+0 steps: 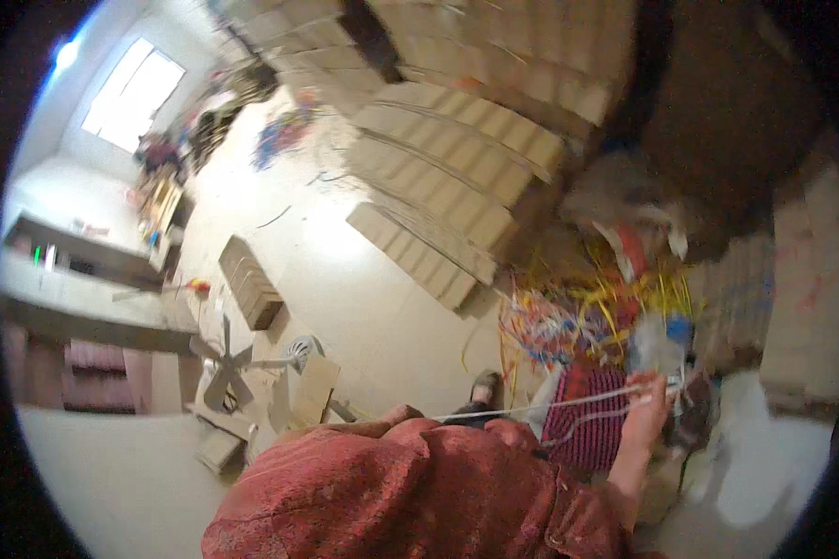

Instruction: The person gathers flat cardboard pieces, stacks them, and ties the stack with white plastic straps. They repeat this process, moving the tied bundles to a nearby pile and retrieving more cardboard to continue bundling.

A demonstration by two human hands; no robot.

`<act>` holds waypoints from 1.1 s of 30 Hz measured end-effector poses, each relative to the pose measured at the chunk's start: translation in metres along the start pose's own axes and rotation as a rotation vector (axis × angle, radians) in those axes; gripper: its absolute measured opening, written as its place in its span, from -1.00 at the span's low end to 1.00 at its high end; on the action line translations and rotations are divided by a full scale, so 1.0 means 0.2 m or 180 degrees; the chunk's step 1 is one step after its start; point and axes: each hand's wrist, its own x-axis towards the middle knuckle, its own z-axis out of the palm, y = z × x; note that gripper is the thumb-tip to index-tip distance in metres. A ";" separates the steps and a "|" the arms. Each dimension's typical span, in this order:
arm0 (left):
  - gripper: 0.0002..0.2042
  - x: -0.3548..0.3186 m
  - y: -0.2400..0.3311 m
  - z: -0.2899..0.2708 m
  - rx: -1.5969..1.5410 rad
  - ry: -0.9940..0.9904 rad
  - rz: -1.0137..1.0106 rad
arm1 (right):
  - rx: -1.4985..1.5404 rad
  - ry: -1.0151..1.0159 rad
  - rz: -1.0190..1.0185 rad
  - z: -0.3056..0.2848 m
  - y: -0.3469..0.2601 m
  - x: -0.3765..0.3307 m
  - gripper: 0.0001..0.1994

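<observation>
A thin white cord [522,409] stretches almost straight across my front, from low middle to the right. At its right end my right hand [648,410] is closed round it, and a second, slacker length hangs below the first. The cord's other end runs to my left hand [396,418], which looks closed on it, though my red sleeve [391,494] hides most of the fingers. Just left of my right hand lies a magenta and dark striped cloth [587,419]. White loose ends and a dark bundle beside the right hand are blurred.
Tangled coloured straps [578,312] lie heaped beyond the cloth. Stacked bundles of flat cardboard [447,158] fill the far middle, with one bundle [249,279] alone on the floor. At left stand a metal-legged stand [226,363] and a pale table [93,317]. My shoe [486,384] shows below.
</observation>
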 end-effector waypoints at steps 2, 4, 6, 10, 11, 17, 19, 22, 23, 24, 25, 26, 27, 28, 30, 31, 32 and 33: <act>-0.76 -0.09 -0.10 0.10 -0.0299 0.0306 -0.0142 | -0.0626 -0.0436 -0.0053 0.02 0.00 -0.02 -0.69; -0.76 -0.20 -0.18 0.23 -0.0625 0.0581 -0.0314 | -0.1041 -0.0850 -0.0004 0.07 0.00 -0.05 -0.68; -0.71 -0.27 -0.22 0.25 -0.0463 0.0650 -0.0403 | -0.1274 -0.1099 0.0050 0.17 -0.01 -0.06 -0.67; -0.69 -0.47 -0.23 0.51 -0.1048 0.1102 -0.0754 | -0.1220 -0.1569 0.0104 0.39 0.02 -0.21 -0.64; -0.69 -0.53 -0.24 0.63 -0.1224 0.1217 -0.0828 | -0.1150 -0.1803 0.0266 0.44 0.04 -0.26 -0.64; -0.66 -0.75 -0.14 1.02 -0.1884 0.1746 -0.0927 | -0.1022 -0.2594 0.0514 0.57 0.07 -0.46 -0.66; -0.65 -0.75 -0.08 1.10 -0.2106 0.1969 -0.0767 | -0.1126 -0.2896 0.0641 0.55 0.10 -0.51 -0.67; -0.64 -0.70 -0.02 1.00 -0.2405 0.2209 -0.0578 | -0.1396 -0.3220 0.0758 0.58 0.10 -0.61 -0.67; -0.62 -0.70 0.07 0.82 -0.2534 0.2044 -0.0718 | -0.1504 -0.3362 0.0749 0.61 0.09 -0.65 -0.67; -0.60 -0.72 0.17 0.66 -0.2663 0.1897 -0.0902 | -0.1620 -0.3523 0.0776 0.63 0.10 -0.68 -0.68; -0.57 -0.73 0.25 0.53 -0.3026 0.1806 -0.0529 | -0.1831 -0.3669 0.0690 0.65 0.12 -0.72 -0.68; -0.54 -0.74 0.32 0.39 -0.3368 0.1700 -0.0120 | -0.1871 -0.3767 0.0786 0.69 0.14 -0.77 -0.68; -0.55 -0.75 0.43 0.24 -0.3413 0.1656 0.0155 | -0.1914 -0.3872 0.0879 0.73 0.18 -0.81 -0.68; -0.56 -0.75 0.54 0.13 -0.3483 0.1613 0.0417 | -0.1984 -0.3983 0.0998 0.77 0.21 -0.86 -0.69; -0.53 -0.74 0.59 -0.03 -0.3186 0.1654 0.1377 | -0.2206 -0.4112 0.1111 0.88 0.29 -0.99 -0.70; -0.54 -0.75 0.64 -0.07 -0.3601 0.1629 0.1485 | -0.2297 -0.4154 0.1322 0.93 0.32 -1.04 -0.70; -0.54 -0.76 0.71 -0.11 -0.4011 0.1585 0.1603 | -0.2388 -0.4180 0.1523 0.97 0.35 -1.08 -0.70; -0.54 -0.78 0.72 -0.14 -0.4422 0.1532 0.1722 | -0.2538 -0.4433 0.1460 0.99 0.43 -1.06 -0.70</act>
